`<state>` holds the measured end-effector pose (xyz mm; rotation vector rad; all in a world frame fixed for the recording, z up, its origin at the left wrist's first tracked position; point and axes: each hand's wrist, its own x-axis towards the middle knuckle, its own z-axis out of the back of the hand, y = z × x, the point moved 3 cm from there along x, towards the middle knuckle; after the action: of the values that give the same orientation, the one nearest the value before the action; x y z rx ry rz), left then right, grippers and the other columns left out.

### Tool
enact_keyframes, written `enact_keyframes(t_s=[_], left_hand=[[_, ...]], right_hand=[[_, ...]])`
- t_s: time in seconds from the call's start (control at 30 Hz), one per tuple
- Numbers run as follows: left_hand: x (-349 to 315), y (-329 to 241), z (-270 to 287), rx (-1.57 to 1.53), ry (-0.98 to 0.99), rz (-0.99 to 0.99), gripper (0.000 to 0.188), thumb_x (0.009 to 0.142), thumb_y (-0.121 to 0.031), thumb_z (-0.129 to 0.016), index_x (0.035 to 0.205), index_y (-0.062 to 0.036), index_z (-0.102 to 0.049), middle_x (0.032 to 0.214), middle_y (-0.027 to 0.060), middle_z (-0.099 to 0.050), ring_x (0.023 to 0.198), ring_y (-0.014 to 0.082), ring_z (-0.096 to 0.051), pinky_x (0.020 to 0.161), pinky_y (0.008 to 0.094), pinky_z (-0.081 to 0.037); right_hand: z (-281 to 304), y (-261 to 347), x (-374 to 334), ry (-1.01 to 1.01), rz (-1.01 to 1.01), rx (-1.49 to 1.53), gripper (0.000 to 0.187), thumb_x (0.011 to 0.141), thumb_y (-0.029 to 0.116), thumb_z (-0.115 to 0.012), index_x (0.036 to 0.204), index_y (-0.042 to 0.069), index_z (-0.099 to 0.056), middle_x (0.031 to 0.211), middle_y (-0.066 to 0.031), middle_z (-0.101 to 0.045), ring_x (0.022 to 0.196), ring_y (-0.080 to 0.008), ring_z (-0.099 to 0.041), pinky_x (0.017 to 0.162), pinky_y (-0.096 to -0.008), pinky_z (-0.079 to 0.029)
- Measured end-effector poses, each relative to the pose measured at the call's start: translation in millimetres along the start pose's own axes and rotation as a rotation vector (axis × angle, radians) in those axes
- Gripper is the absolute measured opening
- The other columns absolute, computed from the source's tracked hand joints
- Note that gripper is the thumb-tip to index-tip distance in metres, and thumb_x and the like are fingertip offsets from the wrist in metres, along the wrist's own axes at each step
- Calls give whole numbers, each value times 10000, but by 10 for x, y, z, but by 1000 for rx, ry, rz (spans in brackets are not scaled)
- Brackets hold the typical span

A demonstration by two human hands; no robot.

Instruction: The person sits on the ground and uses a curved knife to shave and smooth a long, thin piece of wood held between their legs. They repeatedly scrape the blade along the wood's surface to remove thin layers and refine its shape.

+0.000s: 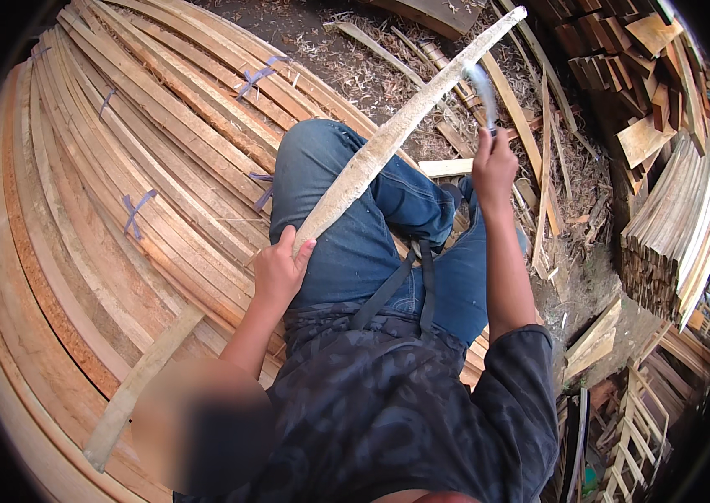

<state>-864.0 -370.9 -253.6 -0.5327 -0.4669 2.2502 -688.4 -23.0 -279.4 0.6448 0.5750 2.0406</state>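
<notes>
My left hand [279, 270] is closed around the near end of a long, pale, peeled wooden stick [380, 151]. The stick slants up and away to the right across my raised knee, thicker in its middle and slightly bent. In my right hand [494, 163] is a knife [484, 94], its handle mostly hidden by the fingers. The blade is smeared by motion and lies beside the stick's far part; whether the two touch, I cannot tell. Both my legs, in blue jeans [330, 168], are bent beneath the stick.
Long sawn slats [95, 176], bundled with purple ties [139, 211], spread under and left of me. Another pale wood piece [141, 390] lies on them. Shavings and offcuts [539, 159] litter the ground ahead. Stacked boards [673, 226] stand at the right.
</notes>
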Motion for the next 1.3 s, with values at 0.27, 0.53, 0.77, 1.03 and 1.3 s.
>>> enact_keyframes(t_s=[0.27, 0.53, 0.77, 1.03, 1.3], left_hand=[[9, -9, -34, 29, 11, 23, 473, 961, -521, -475, 915, -52, -521, 563, 199, -572, 564, 419, -609, 499, 501, -453], [16, 0, 3, -12, 34, 19, 474, 965, -521, -464, 907, -52, -508, 579, 215, -574, 596, 439, -608, 518, 508, -456], [63, -1, 72, -134, 150, 48, 454, 987, -471, -454, 884, -32, -509, 600, 233, -555, 620, 455, -589, 550, 493, -452], [203, 74, 209, -495, 462, 107, 463, 1035, -411, -390, 867, 4, -510, 636, 70, -408, 633, 149, -413, 596, 327, -388], [247, 36, 183, -502, 439, 1, 452, 1013, -414, -455, 888, 12, -540, 652, 67, -437, 651, 145, -424, 616, 319, -398]], right_hand=[[318, 215, -207, 85, 208, 99, 186, 932, 218, -600, 887, 43, -552, 610, -135, -544, 524, -329, -571, 511, -396, -434], [675, -611, 454, -464, -274, 4, 417, 1010, 308, -440, 866, -59, -575, 661, -212, -583, 616, -360, -552, 604, -447, -412], [114, 250, -733, 213, -23, 247, 146, 922, 137, -595, 883, 9, -536, 557, -160, -502, 491, -334, -541, 485, -388, -398], [-260, 813, -1366, 393, 28, 469, 162, 899, 153, -632, 917, 7, -564, 624, -136, -572, 552, -312, -604, 516, -382, -457], [-4, 703, -899, 356, 272, 109, 275, 899, 299, -641, 828, 68, -508, 686, -86, -583, 563, -319, -611, 499, -416, -478]])
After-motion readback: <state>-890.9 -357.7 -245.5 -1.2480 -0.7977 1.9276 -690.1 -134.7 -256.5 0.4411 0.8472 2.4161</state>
